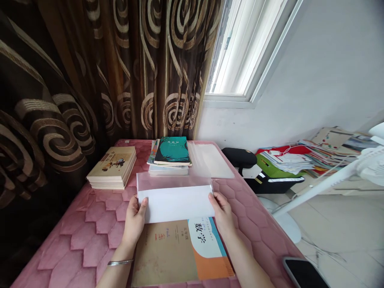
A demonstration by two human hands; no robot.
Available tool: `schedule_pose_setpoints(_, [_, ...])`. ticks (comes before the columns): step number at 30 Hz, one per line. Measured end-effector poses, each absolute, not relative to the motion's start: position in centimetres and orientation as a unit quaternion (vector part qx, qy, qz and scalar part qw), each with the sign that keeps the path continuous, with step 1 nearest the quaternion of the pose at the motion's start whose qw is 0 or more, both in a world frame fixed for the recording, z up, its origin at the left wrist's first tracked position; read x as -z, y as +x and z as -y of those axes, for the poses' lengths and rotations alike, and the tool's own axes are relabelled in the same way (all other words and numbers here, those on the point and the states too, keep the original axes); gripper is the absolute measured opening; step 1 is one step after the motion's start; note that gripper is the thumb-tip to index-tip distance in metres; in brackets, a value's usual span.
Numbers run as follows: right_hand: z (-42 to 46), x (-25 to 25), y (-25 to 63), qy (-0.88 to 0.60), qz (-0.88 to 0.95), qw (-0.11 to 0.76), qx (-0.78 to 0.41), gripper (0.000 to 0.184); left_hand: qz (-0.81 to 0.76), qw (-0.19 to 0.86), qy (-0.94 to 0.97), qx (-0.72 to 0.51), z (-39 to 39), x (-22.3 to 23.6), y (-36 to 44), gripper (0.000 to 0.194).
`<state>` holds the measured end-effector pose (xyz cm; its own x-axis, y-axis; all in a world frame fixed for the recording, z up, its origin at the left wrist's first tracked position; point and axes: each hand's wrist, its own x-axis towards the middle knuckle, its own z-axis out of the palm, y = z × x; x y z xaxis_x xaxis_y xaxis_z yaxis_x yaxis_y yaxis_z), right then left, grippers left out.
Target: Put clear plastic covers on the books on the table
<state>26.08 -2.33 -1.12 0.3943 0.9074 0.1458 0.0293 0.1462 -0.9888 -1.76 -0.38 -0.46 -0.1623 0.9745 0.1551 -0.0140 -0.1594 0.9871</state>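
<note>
I have my left hand (135,221) and right hand (222,213) pinching the ends of a clear plastic book sleeve (175,200), long axis left-right, its near edge over a math textbook (180,252), with open pink quilted cover (87,236) to the left.

A plastic book sleeve (174,198) is held between the left hand (135,222) and the right hand (222,214), just behind a maths textbook (180,252) laid on a quilted mattress (84,240). A stack of books (112,168) is placed to the left, and a second pile of books (171,156) behind the sleeve, with a plastic sheet (211,160) beside it on the right. A phone (304,274) is set near the mattress's right edge, while papers (288,160) are heaped beyond it on the floor (336,232).
</note>
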Motion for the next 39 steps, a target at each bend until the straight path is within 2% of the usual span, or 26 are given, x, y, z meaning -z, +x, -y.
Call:
schedule_pose_setpoints(9, [2.0,1.2,25.7,-0.577,0.421,0.625,-0.317,0.046,-0.508,0.419,0.466,-0.591,0.7,-0.1,-1.7,0.039])
schedule_pose_setpoints(24, [2.2,1.3,25.5,-0.580,0.427,0.626,-0.299,0.048,-0.518,0.413,0.465,-0.587,0.7,0.2,-1.5,0.042])
schedule_pose_setpoints(31, [2.4,1.1,25.4,-0.566,0.429,0.632,-0.311,0.042,-0.527,0.399,0.474,-0.581,0.6,0.5,-1.5,0.042])
schedule_pose_setpoints(39, [2.4,0.6,25.2,-0.589,0.434,0.622,-0.280,0.049,-0.533,0.394,0.460,-0.591,0.9,-0.3,-1.2,0.047])
